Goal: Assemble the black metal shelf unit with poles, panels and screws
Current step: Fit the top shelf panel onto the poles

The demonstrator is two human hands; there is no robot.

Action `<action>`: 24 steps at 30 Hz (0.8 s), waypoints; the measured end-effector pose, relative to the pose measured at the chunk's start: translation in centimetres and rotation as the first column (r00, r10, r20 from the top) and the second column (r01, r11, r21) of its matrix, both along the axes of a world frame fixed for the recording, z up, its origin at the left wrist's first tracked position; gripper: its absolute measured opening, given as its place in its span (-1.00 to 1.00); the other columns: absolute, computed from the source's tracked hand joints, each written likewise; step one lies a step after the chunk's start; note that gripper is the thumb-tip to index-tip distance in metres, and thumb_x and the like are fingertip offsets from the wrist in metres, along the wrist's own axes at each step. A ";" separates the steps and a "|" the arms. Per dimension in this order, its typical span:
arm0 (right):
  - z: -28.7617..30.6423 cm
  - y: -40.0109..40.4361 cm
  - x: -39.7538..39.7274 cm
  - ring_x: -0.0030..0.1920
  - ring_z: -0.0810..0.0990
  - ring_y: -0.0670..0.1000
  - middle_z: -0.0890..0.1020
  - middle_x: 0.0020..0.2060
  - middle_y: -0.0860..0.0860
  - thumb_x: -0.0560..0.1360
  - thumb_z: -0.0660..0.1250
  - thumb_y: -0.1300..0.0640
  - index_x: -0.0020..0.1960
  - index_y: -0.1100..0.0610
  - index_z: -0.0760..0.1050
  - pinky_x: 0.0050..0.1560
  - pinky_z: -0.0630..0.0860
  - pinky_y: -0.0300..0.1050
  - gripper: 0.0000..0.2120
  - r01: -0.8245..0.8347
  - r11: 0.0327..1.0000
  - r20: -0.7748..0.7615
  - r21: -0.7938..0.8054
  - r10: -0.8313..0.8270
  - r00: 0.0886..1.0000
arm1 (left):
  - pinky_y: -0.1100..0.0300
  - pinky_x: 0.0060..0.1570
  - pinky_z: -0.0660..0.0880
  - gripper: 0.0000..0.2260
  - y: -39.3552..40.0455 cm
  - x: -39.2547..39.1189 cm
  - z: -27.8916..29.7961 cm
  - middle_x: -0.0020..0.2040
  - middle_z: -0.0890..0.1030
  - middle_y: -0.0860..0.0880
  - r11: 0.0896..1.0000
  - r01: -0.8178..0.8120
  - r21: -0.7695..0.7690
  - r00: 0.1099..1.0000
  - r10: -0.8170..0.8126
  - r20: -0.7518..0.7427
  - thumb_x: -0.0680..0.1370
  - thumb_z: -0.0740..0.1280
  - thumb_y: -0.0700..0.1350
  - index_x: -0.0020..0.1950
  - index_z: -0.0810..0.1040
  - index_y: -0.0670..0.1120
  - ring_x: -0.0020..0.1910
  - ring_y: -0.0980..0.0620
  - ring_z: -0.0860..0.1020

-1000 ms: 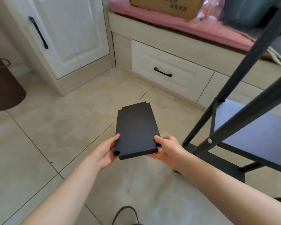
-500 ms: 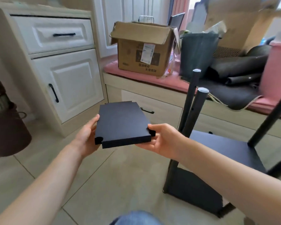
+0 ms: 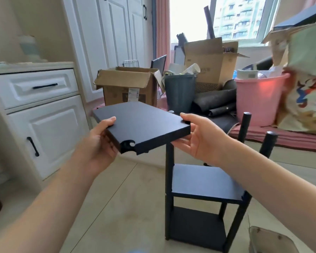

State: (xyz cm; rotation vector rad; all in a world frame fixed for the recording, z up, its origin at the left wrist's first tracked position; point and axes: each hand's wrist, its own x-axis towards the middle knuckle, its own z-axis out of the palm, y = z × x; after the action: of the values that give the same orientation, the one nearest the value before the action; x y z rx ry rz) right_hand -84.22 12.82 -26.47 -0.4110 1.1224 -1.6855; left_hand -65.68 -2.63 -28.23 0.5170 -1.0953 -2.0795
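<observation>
I hold a black shelf panel [image 3: 144, 125] level in the air with both hands. Its corners have round notches. My left hand [image 3: 100, 143] grips the panel's left edge, thumb on top. My right hand [image 3: 199, 137] grips the right edge near a corner notch. Below and to the right stands the black shelf unit [image 3: 204, 185] on the floor, with two panels fitted between upright poles. Two pole tops [image 3: 246, 115] rise free at the right. The front left pole runs up behind the held panel.
A white cabinet [image 3: 40, 125] with black handles stands at the left. Behind the shelf, a bench carries cardboard boxes [image 3: 126, 88], a dark bin [image 3: 180, 92], a pink bucket [image 3: 259, 99] and rolled black mats. Beige tile floor [image 3: 126, 207] lies in front.
The panel has risen and swung right, toward the top of the shelf unit's poles. My view has lifted from the floor to the bench and window. Both hands kept their hold.
</observation>
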 end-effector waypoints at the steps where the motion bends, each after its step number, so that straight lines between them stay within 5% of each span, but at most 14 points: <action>1: 0.4 0.8 -0.9 -0.15 0.74 0.15 0.72 -0.12 0.19 0.57 0.34 0.03 0.22 0.23 0.46 -0.31 0.65 -0.08 -0.67 0.020 1.000 0.021 -0.024 -0.020 1.000 | 0.17 -0.17 0.67 -0.56 0.7 -1.2 0.5 -0.01 0.73 -0.08 1.000 -0.016 0.002 0.999 0.016 -0.029 0.47 0.44 -0.09 0.33 0.51 -0.17 0.03 -0.06 0.71; 8: 0.0 5.6 -6.3 0.02 0.70 0.25 0.67 0.08 0.28 0.61 0.23 -0.14 0.25 0.34 0.48 -0.13 0.67 0.10 -0.46 0.146 0.960 0.188 -0.240 -0.102 0.977 | 0.21 -0.22 0.64 -0.82 7.0 -10.1 2.1 -0.07 0.75 -0.12 0.992 -0.065 0.104 0.969 0.088 -0.230 0.57 0.40 -0.23 0.13 0.50 -0.12 -0.05 -0.05 0.73; 14: -2.5 8.4 -9.1 0.08 0.67 0.31 0.65 0.11 0.31 0.57 0.25 -0.19 0.26 0.33 0.46 -0.12 0.67 0.12 -0.41 0.202 0.933 0.131 -0.296 -0.170 0.977 | 0.17 -0.21 0.65 -0.72 10.9 -17.5 0.9 0.11 0.70 -0.19 0.981 -0.085 0.176 0.970 0.122 -0.210 0.53 0.45 -0.26 0.23 0.55 -0.18 0.02 -0.08 0.72; 18: -1.9 9.5 -10.7 0.01 0.69 0.33 0.63 0.12 0.34 0.57 0.34 0.00 0.23 0.31 0.45 -0.14 0.68 0.11 -0.59 0.291 0.922 0.078 -0.256 -0.280 0.957 | 0.16 -0.14 0.67 -0.74 13.0 -20.8 -0.1 0.10 0.71 -0.13 0.979 -0.071 0.190 0.975 0.108 -0.194 0.52 0.46 -0.25 0.19 0.57 -0.10 -0.01 -0.04 0.72; 24: 0.1 10.5 -14.0 -0.28 0.72 0.18 0.71 -0.29 0.20 0.61 0.25 0.29 0.05 0.32 0.46 -0.38 0.65 0.00 -0.92 0.377 0.918 -0.061 -0.124 -0.386 0.920 | 0.11 -0.14 0.68 -0.81 13.7 -22.6 -0.3 0.06 0.72 -0.18 0.987 0.100 0.127 0.991 -0.087 -0.106 0.56 0.42 -0.23 0.16 0.55 -0.15 -0.06 -0.09 0.73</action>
State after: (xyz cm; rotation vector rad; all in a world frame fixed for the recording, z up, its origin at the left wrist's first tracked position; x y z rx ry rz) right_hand -98.23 23.29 -26.34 -0.3487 1.2336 -2.0967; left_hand -88.28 11.12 -28.55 0.4263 -0.9448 -2.2455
